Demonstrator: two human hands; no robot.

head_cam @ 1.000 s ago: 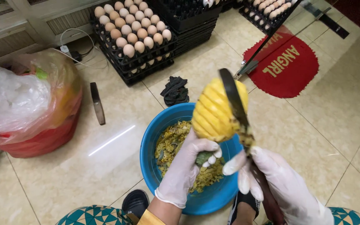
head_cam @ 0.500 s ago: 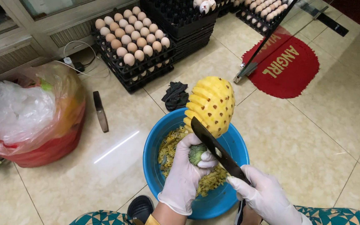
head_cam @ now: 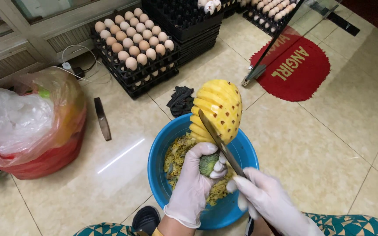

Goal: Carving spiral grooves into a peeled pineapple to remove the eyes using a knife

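Left hand: my gloved left hand is wrapped tight around the green stub of the peeled pineapple, holding it upright.
Right hand: my right hand, fingers curled on the handle, grips the knife; blade points to 11 o'clock, against the fruit's lower flank.
Pineapple: above the blue basin of peelings.
Arms: both enter from 6 o'clock.
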